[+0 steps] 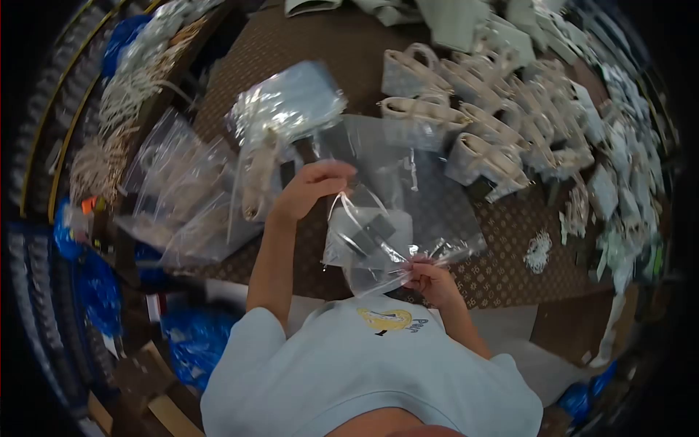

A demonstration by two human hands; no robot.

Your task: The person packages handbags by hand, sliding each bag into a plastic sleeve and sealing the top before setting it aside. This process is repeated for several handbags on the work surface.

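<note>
A large clear plastic bag [455,207] spreads over the table in front of me. My right hand [431,282] pinches its near edge, where the film bunches into shiny folds. At the bag's left side, my left hand [317,188] has its fingers bent together on the film. A pale handbag [371,231] with a dark patch and a thin light handle lies between my hands, overlapped by the clear film. Close beyond my left hand is a stack of flat clear bags [298,98].
Several beige handbags [488,127] stand grouped at the back right. Bagged handbags [193,189] are heaped on the left, near bundled straps [109,153]. A small pile of white cords [538,251] rests on the brown patterned table [502,280]. Blue plastic bags [193,342] lie below left.
</note>
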